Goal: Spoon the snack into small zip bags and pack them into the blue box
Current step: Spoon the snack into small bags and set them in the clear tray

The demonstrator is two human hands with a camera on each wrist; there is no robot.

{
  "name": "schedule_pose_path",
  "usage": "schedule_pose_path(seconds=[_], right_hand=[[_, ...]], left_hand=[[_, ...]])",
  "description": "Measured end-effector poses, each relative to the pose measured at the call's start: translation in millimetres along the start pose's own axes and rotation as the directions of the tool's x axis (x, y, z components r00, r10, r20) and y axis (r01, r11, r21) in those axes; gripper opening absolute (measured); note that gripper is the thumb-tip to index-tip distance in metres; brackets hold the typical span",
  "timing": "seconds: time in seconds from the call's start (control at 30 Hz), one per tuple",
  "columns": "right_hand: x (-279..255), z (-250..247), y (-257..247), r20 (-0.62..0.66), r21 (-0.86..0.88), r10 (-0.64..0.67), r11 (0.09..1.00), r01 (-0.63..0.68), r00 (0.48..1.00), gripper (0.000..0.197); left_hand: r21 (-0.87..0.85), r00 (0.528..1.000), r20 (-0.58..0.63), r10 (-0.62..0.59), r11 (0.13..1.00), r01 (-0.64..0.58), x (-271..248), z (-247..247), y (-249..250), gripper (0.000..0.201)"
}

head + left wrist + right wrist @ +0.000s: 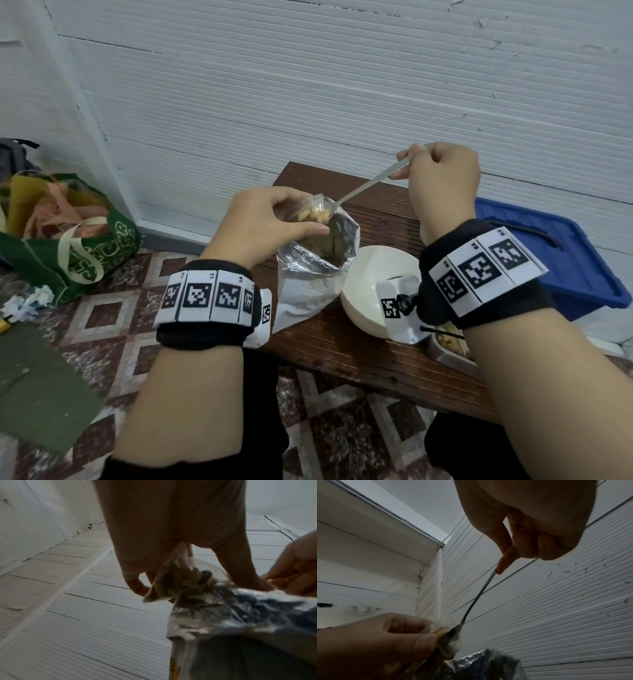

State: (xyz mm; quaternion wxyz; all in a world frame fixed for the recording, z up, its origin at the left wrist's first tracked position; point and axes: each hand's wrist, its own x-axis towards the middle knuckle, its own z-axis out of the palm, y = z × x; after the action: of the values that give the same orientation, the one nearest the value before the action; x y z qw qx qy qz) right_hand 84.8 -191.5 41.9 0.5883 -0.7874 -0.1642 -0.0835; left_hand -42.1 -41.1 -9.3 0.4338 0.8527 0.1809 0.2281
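My left hand (274, 219) pinches a small clear zip bag (308, 210) open just above the mouth of the silver foil snack bag (315, 270), which stands on the brown table. My right hand (442, 178) grips the handle of a metal spoon (363, 188); its bowl sits inside the zip bag with yellow snack pieces (313, 215). The left wrist view shows the zip bag (173, 582) between my fingers (137, 586) over the foil bag (240, 622). The right wrist view shows the spoon (476, 599) running down into the zip bag (452, 641). The blue box (548, 260) stands at the right.
A white bowl (370, 274) sits on the wooden table (342, 346) beside the foil bag. A metal tin holding snack (448, 346) lies under my right wrist. A green cloth bag (68, 236) stands on the tiled floor at the left. A ribbed white wall is behind.
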Motion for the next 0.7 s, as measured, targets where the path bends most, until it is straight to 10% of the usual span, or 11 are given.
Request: schedule_pose_path(seconds=[0.33,0.53,0.7], right_hand=[[-18.1,2.3,-7.5,-0.019,0.212,-0.365,0.908,0.361,0.931,0.02],[-12.3,-5.5,0.4,-0.273,0.196,-0.259,0.928,0.317,0.926,0.021],[-23.8,6.1,23.1,0.122,-0.05,-0.342,0.936,0.35,0.932,0.019]], left_hand=[[-0.088,0.996,-0.078,-0.041,0.996,0.034,-0.8,-1.2,-1.0,0.026],[-0.221,0.99,-0.124,-0.067,0.975,0.038,-3.9,-6.8,-5.5,0.026],[-0.165,0.994,-0.092,-0.066,0.985,0.05,-2.0,-6.8,-8.1,0.03]])
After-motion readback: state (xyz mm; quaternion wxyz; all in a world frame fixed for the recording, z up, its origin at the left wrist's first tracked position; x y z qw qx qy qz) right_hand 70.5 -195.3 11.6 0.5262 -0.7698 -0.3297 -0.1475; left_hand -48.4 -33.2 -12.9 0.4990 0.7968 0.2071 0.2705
